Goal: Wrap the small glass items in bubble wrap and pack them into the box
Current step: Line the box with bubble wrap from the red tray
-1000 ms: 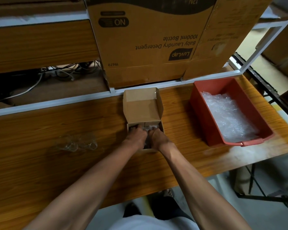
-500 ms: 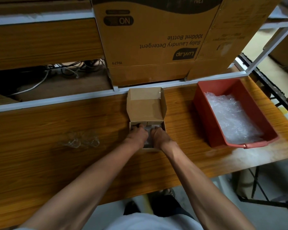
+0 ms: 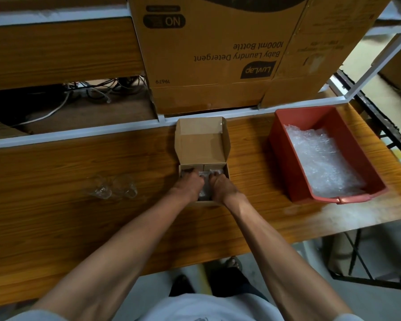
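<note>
One small cardboard box (image 3: 203, 158) stands open on the wooden table (image 3: 56, 181), centre, its lid flap raised on the far side against the white shelf rail (image 3: 79, 133). Both hands are inside it. The left hand (image 3: 190, 185) and the right hand (image 3: 220, 187) lie side by side, knuckles up, fingers bent down onto a bubble-wrapped bundle (image 3: 204, 179) in the box; only a strip of wrap shows between them. Whether the fingers grip the bundle or merely press on it cannot be told, as the fingertips are hidden within the box. How many wrapped items the box holds cannot be counted.

Left of the box, well apart from it, clear glass items (image 3: 111, 189) lie unwrapped on the table. At least two appear, close together; the blur prevents a firm count.

Right of the box, one red plastic tray (image 3: 280, 144) sits on the table, holding a heap of bubble wrap (image 3: 322, 163).

On the shelf beyond the rail, two large cartons: one printed "Baby Laundry Detergent 1000ml Bottle" (image 3: 218, 54), upside down, and one (image 3: 329, 42) beside it to the right. A tangle of cables (image 3: 95, 89) lies on the shelf at far left.
</note>
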`<action>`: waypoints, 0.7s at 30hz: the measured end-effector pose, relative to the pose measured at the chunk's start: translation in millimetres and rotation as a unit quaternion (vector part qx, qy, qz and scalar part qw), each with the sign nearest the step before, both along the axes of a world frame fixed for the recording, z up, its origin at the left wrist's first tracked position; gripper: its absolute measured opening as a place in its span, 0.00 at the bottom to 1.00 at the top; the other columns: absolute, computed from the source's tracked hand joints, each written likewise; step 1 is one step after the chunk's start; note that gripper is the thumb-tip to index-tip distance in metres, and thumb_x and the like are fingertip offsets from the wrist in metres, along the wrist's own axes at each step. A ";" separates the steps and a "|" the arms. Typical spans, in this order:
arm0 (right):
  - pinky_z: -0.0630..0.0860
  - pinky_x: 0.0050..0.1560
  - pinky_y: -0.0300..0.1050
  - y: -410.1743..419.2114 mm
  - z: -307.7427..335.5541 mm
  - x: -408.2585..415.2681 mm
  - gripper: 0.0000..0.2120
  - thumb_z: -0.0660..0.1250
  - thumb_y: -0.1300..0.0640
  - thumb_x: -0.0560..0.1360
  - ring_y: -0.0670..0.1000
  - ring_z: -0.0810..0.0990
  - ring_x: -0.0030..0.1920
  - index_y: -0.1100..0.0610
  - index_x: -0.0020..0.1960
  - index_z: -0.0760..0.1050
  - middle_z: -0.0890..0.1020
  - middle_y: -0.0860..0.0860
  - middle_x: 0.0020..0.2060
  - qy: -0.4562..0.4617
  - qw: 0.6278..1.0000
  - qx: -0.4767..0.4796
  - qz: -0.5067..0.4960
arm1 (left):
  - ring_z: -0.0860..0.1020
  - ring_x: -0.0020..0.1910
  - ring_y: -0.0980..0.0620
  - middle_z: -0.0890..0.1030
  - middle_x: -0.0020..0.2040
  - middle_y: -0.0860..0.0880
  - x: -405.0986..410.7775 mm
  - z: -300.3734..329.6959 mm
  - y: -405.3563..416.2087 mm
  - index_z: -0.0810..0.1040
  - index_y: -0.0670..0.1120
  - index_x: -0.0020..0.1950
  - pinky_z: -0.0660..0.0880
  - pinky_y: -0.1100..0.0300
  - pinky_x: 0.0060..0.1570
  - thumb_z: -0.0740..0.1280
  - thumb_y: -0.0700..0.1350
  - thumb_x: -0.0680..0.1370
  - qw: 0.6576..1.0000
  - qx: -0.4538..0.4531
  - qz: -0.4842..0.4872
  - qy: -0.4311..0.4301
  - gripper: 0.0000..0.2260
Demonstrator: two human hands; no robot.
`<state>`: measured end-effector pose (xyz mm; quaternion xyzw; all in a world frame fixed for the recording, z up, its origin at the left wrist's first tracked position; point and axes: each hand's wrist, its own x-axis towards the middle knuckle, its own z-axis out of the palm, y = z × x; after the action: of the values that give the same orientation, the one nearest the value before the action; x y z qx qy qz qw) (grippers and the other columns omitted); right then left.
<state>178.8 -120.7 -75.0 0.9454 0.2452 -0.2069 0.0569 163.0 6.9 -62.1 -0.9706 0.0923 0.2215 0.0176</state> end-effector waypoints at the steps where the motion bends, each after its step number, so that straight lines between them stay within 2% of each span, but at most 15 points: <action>1: 0.72 0.69 0.54 1.0 -1.0 -1.2 0.18 0.61 0.62 0.85 0.63 0.74 0.71 0.65 0.74 0.69 0.74 0.64 0.71 -0.026 0.999 0.028 -0.001 | 0.74 0.69 0.39 0.68 0.74 0.42 0.0 0.4 -0.4 0.76 0.44 0.74 0.77 0.48 0.67 0.70 0.36 0.81 1.000 0.008 -0.004 0.007 0.22; 2: 0.73 0.69 0.52 3.1 -0.1 -2.8 0.18 0.59 0.62 0.86 0.61 0.75 0.71 0.64 0.74 0.68 0.74 0.63 0.71 -0.054 0.997 0.054 0.018 | 0.72 0.70 0.39 0.67 0.75 0.42 0.9 0.6 -0.8 0.75 0.45 0.75 0.76 0.47 0.68 0.70 0.36 0.81 1.000 0.010 -0.004 0.010 0.23; 3: 0.73 0.68 0.51 4.3 11.9 -6.4 0.18 0.57 0.61 0.86 0.60 0.76 0.71 0.64 0.74 0.68 0.75 0.63 0.71 -0.051 0.995 0.090 -0.015 | 0.70 0.71 0.38 0.66 0.75 0.42 1.5 2.3 -1.5 0.74 0.45 0.76 0.75 0.47 0.69 0.70 0.36 0.81 1.000 0.012 -0.004 0.017 0.24; 5: 0.75 0.66 0.49 4.2 14.4 -6.5 0.17 0.56 0.60 0.87 0.57 0.78 0.69 0.62 0.74 0.68 0.77 0.61 0.70 -0.020 0.996 0.076 -0.030 | 0.69 0.73 0.38 0.65 0.76 0.43 1.6 2.4 -3.1 0.74 0.46 0.76 0.74 0.46 0.71 0.71 0.35 0.80 1.000 0.005 0.002 0.021 0.24; 9: 0.75 0.64 0.48 -0.8 14.0 -0.6 0.16 0.56 0.61 0.87 0.56 0.80 0.67 0.62 0.73 0.70 0.79 0.60 0.68 -0.057 0.995 0.073 -0.046 | 0.69 0.72 0.39 0.63 0.76 0.43 -0.1 0.3 -3.1 0.75 0.44 0.75 0.74 0.46 0.71 0.70 0.35 0.80 1.000 -0.005 0.001 0.013 0.23; 12: 0.77 0.63 0.48 4.3 7.9 -1.1 0.16 0.57 0.62 0.87 0.56 0.80 0.67 0.62 0.72 0.71 0.79 0.60 0.68 -0.007 0.997 0.052 -0.061 | 0.69 0.71 0.38 0.64 0.76 0.42 -1.4 0.6 -4.0 0.75 0.44 0.74 0.75 0.46 0.69 0.70 0.35 0.80 1.000 -0.013 0.003 0.015 0.22; 15: 0.76 0.63 0.47 5.2 8.4 2.8 0.16 0.61 0.61 0.85 0.57 0.79 0.68 0.62 0.71 0.73 0.80 0.59 0.68 0.038 0.989 0.098 -0.102 | 0.73 0.69 0.40 0.69 0.73 0.43 -0.7 3.7 1.2 0.78 0.44 0.71 0.76 0.48 0.68 0.71 0.35 0.80 0.997 -0.075 0.025 -0.007 0.19; 17: 0.76 0.62 0.45 -6.5 13.9 4.9 0.17 0.68 0.57 0.82 0.57 0.80 0.66 0.60 0.70 0.76 0.81 0.58 0.65 0.044 0.980 0.138 -0.133 | 0.75 0.68 0.42 0.73 0.71 0.44 0.2 9.3 7.8 0.79 0.44 0.69 0.75 0.50 0.68 0.72 0.36 0.79 0.988 -0.144 0.046 -0.028 0.18; 19: 0.79 0.57 0.42 -25.7 21.1 4.9 0.18 0.72 0.56 0.79 0.54 0.82 0.59 0.56 0.68 0.78 0.83 0.55 0.61 0.037 0.958 0.212 -0.190 | 0.74 0.70 0.45 0.75 0.70 0.46 0.9 15.0 14.3 0.79 0.46 0.69 0.72 0.54 0.69 0.73 0.38 0.79 0.969 -0.223 0.091 -0.048 0.18; 21: 0.82 0.55 0.43 -49.4 35.3 2.4 0.18 0.70 0.57 0.78 0.50 0.83 0.56 0.51 0.67 0.80 0.84 0.52 0.61 0.014 0.924 0.300 -0.238 | 0.76 0.68 0.47 0.78 0.68 0.47 0.7 21.0 14.9 0.81 0.47 0.68 0.72 0.56 0.69 0.74 0.41 0.80 0.951 -0.275 0.126 -0.070 0.16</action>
<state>181.3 -170.1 -39.7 0.9458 0.0641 -0.1442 -0.2837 163.7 21.8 -41.1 -0.9546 0.0252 0.1194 -0.2718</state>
